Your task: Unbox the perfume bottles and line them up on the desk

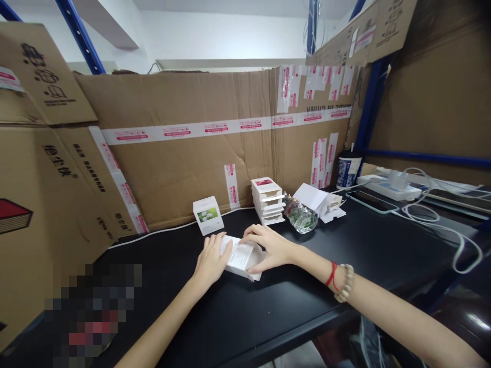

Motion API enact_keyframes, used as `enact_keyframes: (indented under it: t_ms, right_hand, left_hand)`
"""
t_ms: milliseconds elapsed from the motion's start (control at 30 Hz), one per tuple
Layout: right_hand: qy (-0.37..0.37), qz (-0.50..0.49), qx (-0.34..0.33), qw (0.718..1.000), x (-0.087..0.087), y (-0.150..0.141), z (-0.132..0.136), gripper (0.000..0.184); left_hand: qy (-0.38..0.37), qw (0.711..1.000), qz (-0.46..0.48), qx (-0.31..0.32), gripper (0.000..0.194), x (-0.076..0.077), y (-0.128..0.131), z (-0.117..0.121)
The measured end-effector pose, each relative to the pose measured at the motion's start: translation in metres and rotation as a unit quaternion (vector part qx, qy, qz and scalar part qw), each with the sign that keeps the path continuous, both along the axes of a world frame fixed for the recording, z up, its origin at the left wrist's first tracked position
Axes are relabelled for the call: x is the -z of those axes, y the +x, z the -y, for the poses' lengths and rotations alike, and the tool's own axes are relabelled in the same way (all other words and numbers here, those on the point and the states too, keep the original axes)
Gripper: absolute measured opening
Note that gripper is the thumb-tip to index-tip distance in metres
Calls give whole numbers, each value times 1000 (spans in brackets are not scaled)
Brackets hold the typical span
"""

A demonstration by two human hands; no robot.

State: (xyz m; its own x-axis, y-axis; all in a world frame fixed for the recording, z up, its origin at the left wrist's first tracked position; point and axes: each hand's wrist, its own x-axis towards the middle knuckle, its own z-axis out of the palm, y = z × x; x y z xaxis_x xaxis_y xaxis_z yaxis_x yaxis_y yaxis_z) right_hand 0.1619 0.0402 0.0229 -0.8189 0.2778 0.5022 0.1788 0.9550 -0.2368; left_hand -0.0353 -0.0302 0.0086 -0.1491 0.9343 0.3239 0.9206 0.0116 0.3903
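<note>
A small white carton [240,256] with printed lines lies on the black table, its right end unfolded. My left hand [210,259] grips its left end, thumb along the top. With bent fingers, my right hand [271,246] holds the carton at its right end, around the flaps; the inside is mostly hidden. Behind them stands a white box with a green flower picture [208,215]. A stack of white boxes [267,202] with open flaps stands just beyond my right hand, and clear glass bottles [302,217] lie beside it.
More white cartons [316,200] lie at the back right, near a blue-patterned cup [348,169], a phone [372,201] and a power strip [389,187] with tangled white cables. Tall cardboard sheets [184,179] wall off the back and left. The table's front edge [299,327] runs below my right forearm.
</note>
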Motion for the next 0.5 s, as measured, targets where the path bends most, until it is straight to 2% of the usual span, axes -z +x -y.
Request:
enact_keyframes:
  t_ms: [133,333,500]
  right_hand:
    - [-20,21,-33,999,3,-1,2,76]
    - [-83,49,-31,995,-2,1,2,56]
    - [-107,54,-19,993,-3,0,4,71]
  left_hand:
    - [-6,1000,27,13,38,-2,7,3]
    - [12,996,84,36,33,1,8,1]
    - [50,991,96,76,33,6,5,-1]
